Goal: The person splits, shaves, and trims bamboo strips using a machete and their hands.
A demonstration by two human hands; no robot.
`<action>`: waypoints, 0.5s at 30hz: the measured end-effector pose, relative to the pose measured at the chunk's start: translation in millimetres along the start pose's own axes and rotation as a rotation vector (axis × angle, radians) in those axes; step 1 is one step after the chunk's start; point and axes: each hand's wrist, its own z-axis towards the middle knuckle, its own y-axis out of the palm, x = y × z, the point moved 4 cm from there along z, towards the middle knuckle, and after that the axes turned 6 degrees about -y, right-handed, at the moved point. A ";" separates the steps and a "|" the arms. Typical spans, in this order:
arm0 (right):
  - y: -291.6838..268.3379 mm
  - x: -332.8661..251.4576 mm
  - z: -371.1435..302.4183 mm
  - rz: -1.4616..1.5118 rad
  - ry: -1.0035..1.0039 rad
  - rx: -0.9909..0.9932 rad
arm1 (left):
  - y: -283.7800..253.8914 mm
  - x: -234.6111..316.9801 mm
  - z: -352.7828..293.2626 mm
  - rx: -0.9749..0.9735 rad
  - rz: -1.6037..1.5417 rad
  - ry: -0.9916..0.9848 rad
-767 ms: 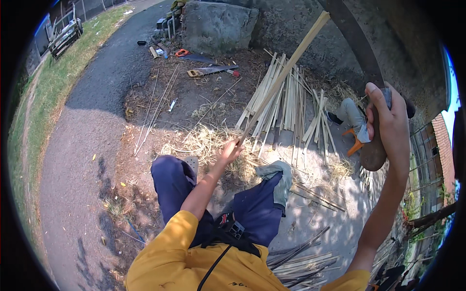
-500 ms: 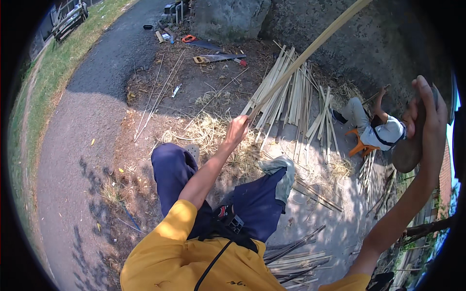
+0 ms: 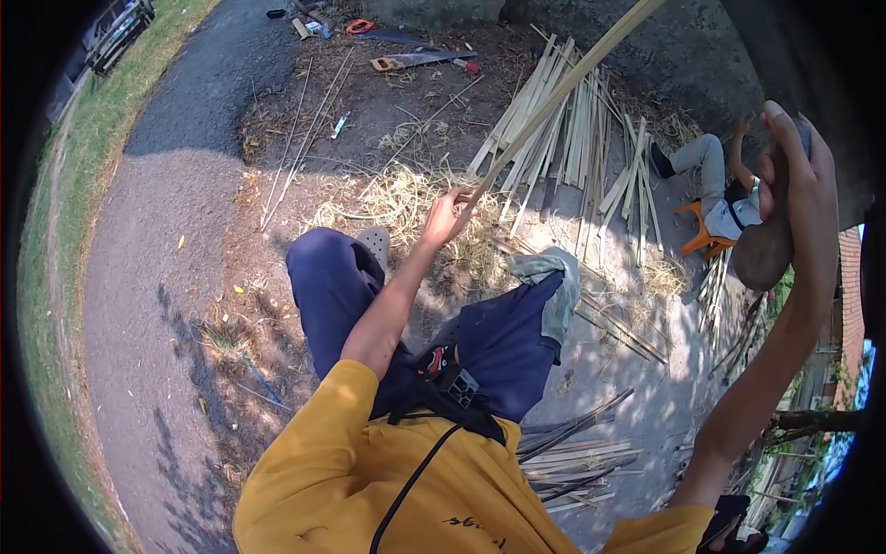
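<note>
My left hand (image 3: 448,216) is closed in a pinch on the lower end of a long pale bamboo strip (image 3: 574,81), which slants up and right beyond the top edge. Raised at the far right, my right hand (image 3: 810,180) is wrapped round a thick, dark brown wooden handle (image 3: 764,257) with a rounded butt. Whatever this handle belongs to is mostly hidden behind my fingers. A greenish-grey cloth (image 3: 559,294) lies over my right knee. Below my left hand are curly pale shavings (image 3: 411,208).
A fan of pale strips (image 3: 577,138) lies ahead; more strips (image 3: 577,462) lie near my right side. Handsaws (image 3: 420,59) rest at the back. At right a person (image 3: 729,208) sits on an orange stool (image 3: 699,229). A paved path (image 3: 148,277) runs along the left.
The view has shifted, so the ground and the other person sit differently in it. My right hand appears slightly higher and further left. Both hands keep hold of the same things.
</note>
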 end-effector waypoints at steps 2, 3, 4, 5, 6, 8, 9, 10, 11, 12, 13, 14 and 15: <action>-7.9 -2.2 -1.0 0.060 0.035 -0.011 | 3.5 12.9 6.8 0.077 0.016 0.142; -12.0 -3.3 0.5 0.122 0.066 -0.032 | 4.0 16.9 12.9 0.085 0.022 0.146; -15.1 -8.6 -3.7 0.161 0.058 -0.051 | 5.7 21.9 20.2 0.095 0.026 0.161; -12.3 -10.8 -6.5 0.224 0.064 -0.062 | 7.6 21.9 23.4 0.084 -0.002 0.200; -11.8 -19.2 -12.3 0.241 0.105 -0.055 | 10.5 21.8 28.5 0.076 -0.028 0.235; -14.8 -23.9 -18.2 0.242 0.080 -0.075 | 17.0 17.8 36.3 -0.006 -0.098 0.211; -13.3 -30.1 -20.1 0.255 0.052 -0.071 | 11.8 6.5 38.6 0.038 0.016 0.262; -11.4 -36.6 -21.7 0.264 0.032 -0.075 | 8.0 -0.9 40.5 0.078 0.127 0.300; -17.1 -32.9 -25.0 0.243 0.053 -0.055 | 23.7 12.1 35.0 0.093 0.144 0.272; -19.1 -36.3 -23.3 0.231 0.047 -0.046 | 22.3 19.0 33.7 0.092 0.149 0.270; -20.4 -39.9 -20.3 0.223 0.041 -0.042 | 16.1 28.1 37.8 0.098 0.066 0.317; -27.0 -46.3 -15.6 0.223 -0.008 0.006 | 8.4 35.2 37.2 0.103 -0.015 0.345; -40.0 -45.8 -11.7 0.207 -0.027 0.054 | 10.3 70.4 38.7 0.074 0.000 0.337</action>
